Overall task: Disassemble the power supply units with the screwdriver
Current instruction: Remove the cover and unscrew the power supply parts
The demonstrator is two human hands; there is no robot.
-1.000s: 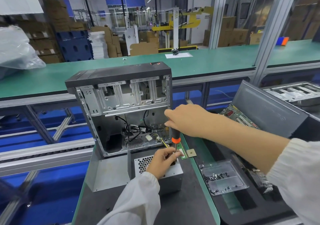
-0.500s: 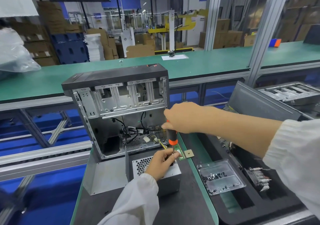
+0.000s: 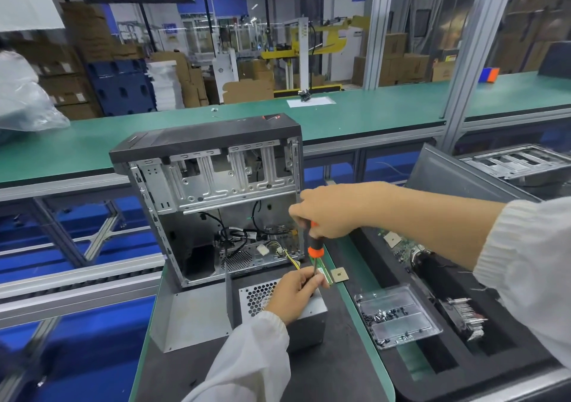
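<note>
A grey metal power supply unit (image 3: 309, 318) with a honeycomb vent lies on the dark mat in front of an open computer case (image 3: 213, 191). My left hand (image 3: 293, 293) rests on top of the unit, its fingers pinching the shaft of the screwdriver (image 3: 314, 248). My right hand (image 3: 332, 208) grips the black and orange handle from above, holding the tool upright over the unit's far right corner. The tip is hidden behind my left fingers. Yellow and black wires run from the unit into the case.
A clear plastic tray (image 3: 398, 316) holding several screws sits right of the unit. A small square chip (image 3: 340, 275) and a memory stick lie on the green edge. Black foam bins (image 3: 463, 324) with circuit boards and parts fill the right. A loose grey side panel (image 3: 191, 315) lies left.
My right hand has dropped slightly and turned on the handle. My left hand stays on the unit at the screwdriver shaft. The view has shifted a little.
</note>
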